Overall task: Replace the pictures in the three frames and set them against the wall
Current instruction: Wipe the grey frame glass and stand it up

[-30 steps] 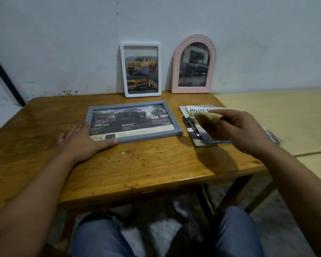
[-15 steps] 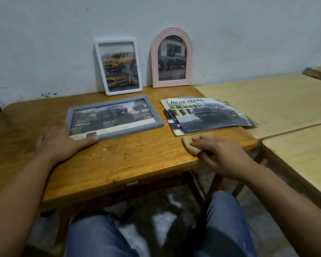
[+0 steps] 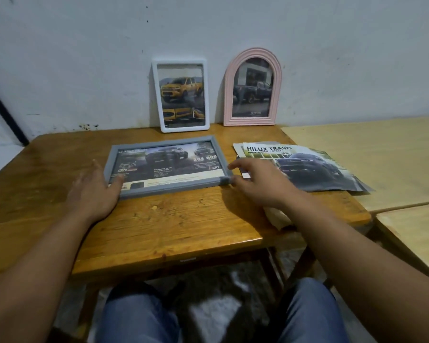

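A grey frame [image 3: 167, 186] with a dark truck advert lies flat on the brown table [image 3: 159, 224]. My left hand [image 3: 94, 191] rests open against its near left corner, thumb on the glass. My right hand [image 3: 255, 184] reaches its near right corner, fingers spread and touching the frame's edge. A white frame [image 3: 156, 95] with a yellow truck picture and a pink arched frame [image 3: 228, 87] with a dark truck picture lean upright against the wall. Loose truck brochure pages [image 3: 305, 167] lie to the right of the grey frame.
A small beige cloth [image 3: 278, 216] lies on the table under my right forearm, near the front right edge. Two pale wooden tables [image 3: 382, 157] adjoin on the right. My knees in jeans sit below the table's front edge.
My right hand has left the beige cloth on the table and moved left to the grey frame's near right corner. My left hand stays at the frame's left corner.
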